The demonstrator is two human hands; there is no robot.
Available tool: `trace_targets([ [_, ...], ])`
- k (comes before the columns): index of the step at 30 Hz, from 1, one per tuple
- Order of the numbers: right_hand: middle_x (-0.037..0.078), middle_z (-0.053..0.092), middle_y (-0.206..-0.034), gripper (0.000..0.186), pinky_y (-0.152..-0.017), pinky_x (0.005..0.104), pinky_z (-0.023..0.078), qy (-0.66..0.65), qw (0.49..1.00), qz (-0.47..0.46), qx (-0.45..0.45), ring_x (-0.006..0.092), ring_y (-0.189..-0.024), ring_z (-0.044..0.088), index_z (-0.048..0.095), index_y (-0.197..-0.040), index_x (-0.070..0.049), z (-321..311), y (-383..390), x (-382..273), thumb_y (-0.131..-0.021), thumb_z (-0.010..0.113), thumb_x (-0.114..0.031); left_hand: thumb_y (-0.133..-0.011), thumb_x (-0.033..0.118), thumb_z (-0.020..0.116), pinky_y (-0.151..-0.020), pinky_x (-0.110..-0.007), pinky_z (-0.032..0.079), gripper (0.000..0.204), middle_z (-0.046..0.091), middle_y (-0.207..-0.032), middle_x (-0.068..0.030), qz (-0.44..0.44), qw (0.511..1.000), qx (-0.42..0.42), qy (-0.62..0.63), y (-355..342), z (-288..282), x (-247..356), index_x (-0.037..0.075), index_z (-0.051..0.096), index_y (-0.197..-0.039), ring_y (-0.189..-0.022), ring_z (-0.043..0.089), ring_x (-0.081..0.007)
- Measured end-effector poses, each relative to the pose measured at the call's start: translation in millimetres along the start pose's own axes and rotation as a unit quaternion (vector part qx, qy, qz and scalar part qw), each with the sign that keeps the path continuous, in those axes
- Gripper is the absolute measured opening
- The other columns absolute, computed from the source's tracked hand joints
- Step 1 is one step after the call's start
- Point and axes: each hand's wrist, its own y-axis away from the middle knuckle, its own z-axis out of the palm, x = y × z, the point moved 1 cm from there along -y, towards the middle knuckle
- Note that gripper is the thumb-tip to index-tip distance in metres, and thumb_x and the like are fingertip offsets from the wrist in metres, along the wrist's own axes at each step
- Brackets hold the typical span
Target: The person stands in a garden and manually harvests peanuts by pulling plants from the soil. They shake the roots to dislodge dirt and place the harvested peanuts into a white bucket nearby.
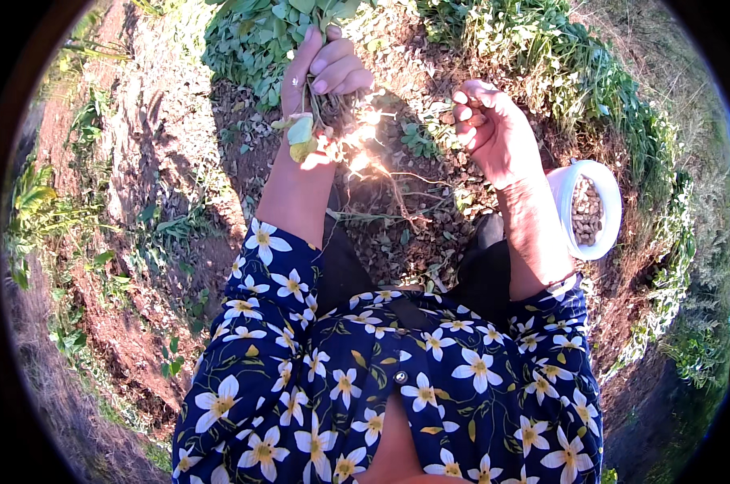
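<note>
My left hand (329, 71) is closed round the stems of an uprooted peanut plant (302, 139). Its leaves reach past the fist at the top, and thin roots (397, 192) dangle below, partly washed out by bright sun. To the right, my right hand (502, 141) is raised palm inward with its fingers curled over a few small brown peanuts (476, 118), partly hidden by the fingers. Beside my right wrist stands a white plastic bucket (615, 211) with many shelled-in peanuts (586, 211) inside.
A heap of leafy green plants (248, 48) lies at the far left of my hands. More cut plants (534, 60) run along the far right. Brown soil with dry leaves (373, 250) lies between my legs, and a sunlit strip of ground (159, 121) is on the left.
</note>
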Motion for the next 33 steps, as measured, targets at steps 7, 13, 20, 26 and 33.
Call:
trace_targets([
  [7,0.003,0.061,-0.102,0.029,-0.062,0.021,0.05,0.064,0.986,0.096,-0.119,0.0082,-0.078,0.059,0.058,-0.115,-0.004,46,24,46,-0.089,0.064,-0.015,-0.102,0.022,0.039,-0.052,-0.022,0.033,0.026,0.041,-0.066,0.0052,-0.019,0.998,0.02,-0.053,-1,-3,-10,0.003,0.056,-0.102,-0.052,0.041,-0.006],
  [13,-0.002,0.058,-0.081,0.019,-0.049,0.0174,0.04,0.095,0.982,0.076,-0.145,0.003,-0.06,0.049,0.06,-0.105,-0.004,38,19,47,-0.088,0.064,-0.013,-0.099,0.016,0.047,-0.049,-0.019,0.032,0.022,0.04,-0.067,-0.0004,-0.016,0.996,0.074,-0.044,1,-10,-13,-0.004,0.053,-0.098,-0.055,0.04,-0.0103],
  [20,-0.004,0.053,-0.068,0.015,-0.042,0.0166,0.028,0.197,0.966,0.044,-0.162,0.0028,-0.05,0.039,0.062,-0.093,-0.005,39,35,-2,-0.087,0.058,-0.018,-0.101,0.023,0.042,-0.051,-0.025,0.035,0.026,0.043,-0.064,0.005,-0.012,0.997,0.076,0.014,-5,-14,10,0.001,0.054,-0.096,-0.049,0.041,-0.0058],
  [26,0.004,0.061,-0.08,0.015,-0.043,0.0178,0.033,0.102,0.992,0.06,-0.052,0.0055,-0.059,0.051,0.062,-0.097,-0.003,26,24,-8,-0.086,0.055,-0.01,-0.098,0.021,0.05,-0.053,-0.023,0.036,0.02,0.045,-0.063,0.004,0.038,0.983,0.151,-0.096,3,-12,13,0.007,0.053,-0.084,-0.051,0.046,-0.0083],
  [33,-0.004,0.056,-0.075,0.018,-0.048,0.0178,0.036,0.265,0.957,0.017,-0.115,0.0023,-0.059,0.047,0.064,-0.099,-0.004,42,29,23,-0.09,0.065,-0.02,-0.094,0.021,0.057,-0.049,-0.022,0.04,0.018,0.05,-0.067,0.0027,0.051,0.89,0.255,-0.375,-1,-12,-4,0.01,0.054,-0.08,-0.056,0.047,-0.0065],
])
